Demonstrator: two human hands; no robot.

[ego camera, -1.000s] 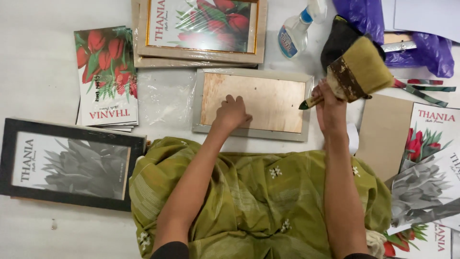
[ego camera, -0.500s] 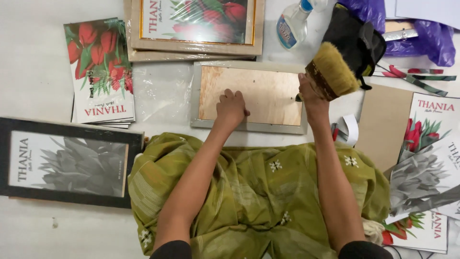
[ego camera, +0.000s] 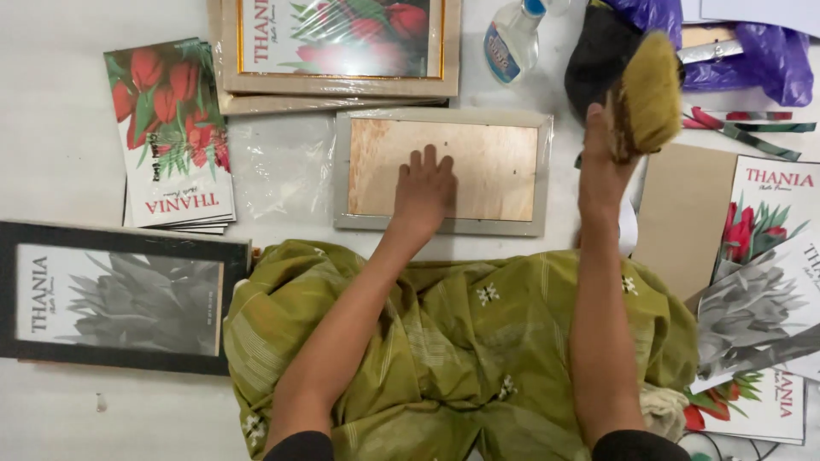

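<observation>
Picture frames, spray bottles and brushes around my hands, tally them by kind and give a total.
Picture frames: 3, the face-down wooden-backed frame under the left hand, a pale wrapped frame, a black frame
Clear plastic spray bottle: 1
Bristle brush in the right hand: 1
Total: 5

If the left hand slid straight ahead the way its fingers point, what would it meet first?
The left hand, flat on the wooden backing board, would probably first cross the frame's far rim, then reach the wrapped framed flower print beyond.
</observation>
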